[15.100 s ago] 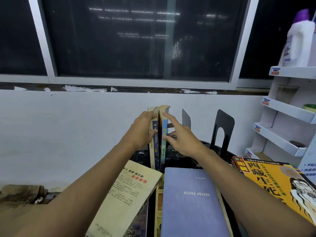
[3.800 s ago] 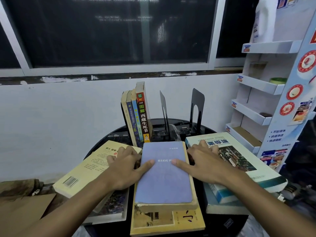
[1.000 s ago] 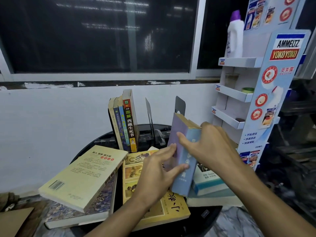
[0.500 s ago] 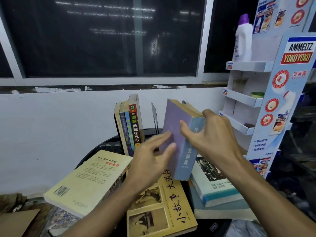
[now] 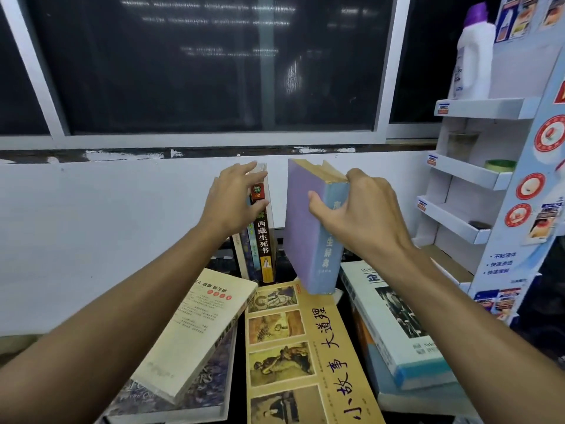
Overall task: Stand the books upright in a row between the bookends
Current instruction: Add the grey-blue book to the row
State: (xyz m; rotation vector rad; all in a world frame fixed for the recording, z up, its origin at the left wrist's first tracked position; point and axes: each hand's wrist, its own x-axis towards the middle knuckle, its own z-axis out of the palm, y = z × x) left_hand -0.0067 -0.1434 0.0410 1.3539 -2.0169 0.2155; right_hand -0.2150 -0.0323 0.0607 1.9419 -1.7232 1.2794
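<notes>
My right hand [image 5: 360, 215] grips a thick lilac-blue book [image 5: 305, 228] by its spine, upright and lifted just above the flat books. A short row of upright books [image 5: 261, 240], the nearest with a black spine, stands to its left at the back of the dark round table [image 5: 241, 347]. Against the top of that row rests my left hand [image 5: 229, 203], fingers spread. A narrow gap separates the held book from the row. The bookends are hidden behind the books and hands.
Lying flat in front: a cream paperback [image 5: 195, 328] on a purple-covered book [image 5: 183, 393], a yellow picture book [image 5: 302, 359], a white and blue book [image 5: 394, 325]. A white cardboard shelf rack [image 5: 477, 172] with a bottle [image 5: 474, 56] stands at right. A white wall lies close behind.
My right hand has raised the lilac-blue book and carried it back toward the upright row. My left hand let go of that book and moved onto the top of the row.
</notes>
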